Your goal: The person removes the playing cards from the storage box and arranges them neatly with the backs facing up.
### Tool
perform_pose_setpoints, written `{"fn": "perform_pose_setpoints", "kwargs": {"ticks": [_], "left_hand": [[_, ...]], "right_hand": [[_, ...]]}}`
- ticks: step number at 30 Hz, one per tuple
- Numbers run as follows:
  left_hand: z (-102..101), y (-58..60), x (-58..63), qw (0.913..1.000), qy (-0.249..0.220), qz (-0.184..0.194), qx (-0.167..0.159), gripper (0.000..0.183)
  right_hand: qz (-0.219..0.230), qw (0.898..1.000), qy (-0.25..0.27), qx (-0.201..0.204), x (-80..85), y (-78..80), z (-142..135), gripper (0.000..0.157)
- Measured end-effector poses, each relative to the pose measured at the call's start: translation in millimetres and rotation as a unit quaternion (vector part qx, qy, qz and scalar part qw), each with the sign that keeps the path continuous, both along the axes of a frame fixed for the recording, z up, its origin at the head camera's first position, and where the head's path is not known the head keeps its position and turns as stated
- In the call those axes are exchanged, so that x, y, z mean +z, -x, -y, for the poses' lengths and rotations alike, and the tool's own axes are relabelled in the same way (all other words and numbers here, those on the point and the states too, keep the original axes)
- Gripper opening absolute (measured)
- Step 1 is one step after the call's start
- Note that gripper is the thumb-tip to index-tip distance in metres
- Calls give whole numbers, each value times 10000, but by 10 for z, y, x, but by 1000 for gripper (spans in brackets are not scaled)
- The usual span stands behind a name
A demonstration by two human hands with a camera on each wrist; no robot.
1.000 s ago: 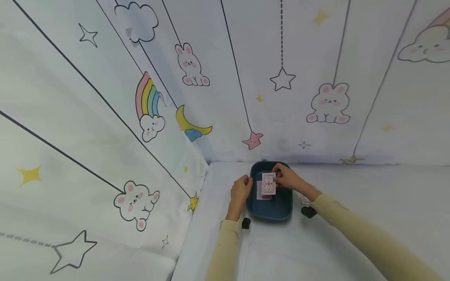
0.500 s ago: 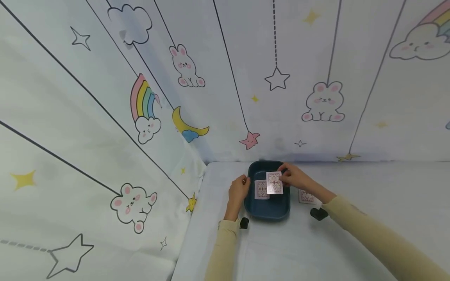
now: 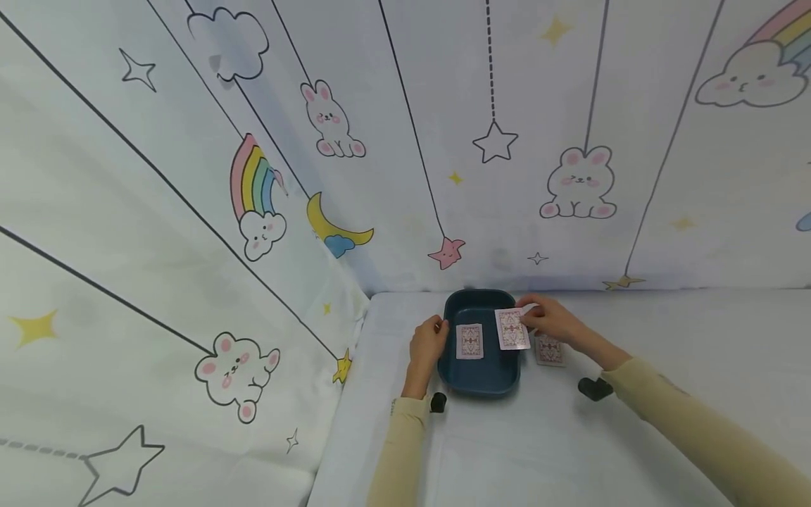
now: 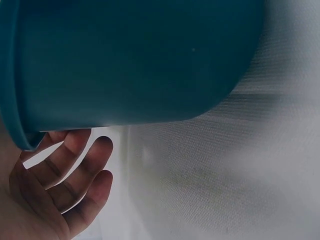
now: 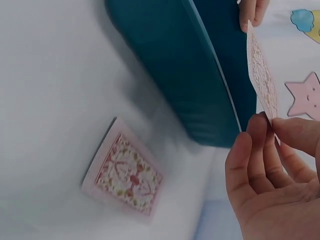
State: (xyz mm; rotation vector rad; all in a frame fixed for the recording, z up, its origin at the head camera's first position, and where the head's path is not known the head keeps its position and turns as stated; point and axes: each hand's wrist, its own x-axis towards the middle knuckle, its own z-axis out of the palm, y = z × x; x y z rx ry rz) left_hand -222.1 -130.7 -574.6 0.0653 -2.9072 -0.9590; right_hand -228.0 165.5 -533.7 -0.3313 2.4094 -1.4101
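Note:
My right hand (image 3: 550,320) pinches a playing card (image 3: 512,329) by its right edge, patterned red back up, over the right rim of a dark teal tray (image 3: 481,384). In the right wrist view, thumb and fingertips press the tilted card (image 5: 262,72) from both sides. Another card (image 3: 469,341) lies back up on the tray's floor, in its left half. At the tray's left wall my left hand (image 3: 427,343) holds the rim. The left wrist view shows that hand's bent fingers (image 4: 82,192) beside the tray's outer wall (image 4: 140,65); the thumb is hidden there.
Right of the tray, a card or small stack of cards (image 3: 548,351) lies back up on the white table (image 3: 538,451). Black wrist devices (image 3: 595,389) sit by both wrists. A printed wall sheet (image 3: 507,225) rises right behind the tray.
My right hand has carried its card rightward, from over the tray's middle to its right rim. The card on the tray floor is now fully uncovered. My left hand stays at the rim.

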Motion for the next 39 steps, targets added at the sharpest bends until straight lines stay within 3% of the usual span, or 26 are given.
{"fn": "perform_pose_setpoints", "kwargs": {"ticks": [14, 23, 39], "left_hand": [[0, -17, 2, 9998, 41, -210, -6, 21], [39, 4, -13, 10000, -1, 57, 61, 24], [-8, -8, -16, 10000, -44, 65, 47, 24]], "right_hand": [[-256, 9996, 95, -90, -74, -75, -388, 41], [-148, 9995, 87, -246, -207, -114, -664, 43], [50, 9992, -213, -327, -433, -252, -1078, 44]]}}
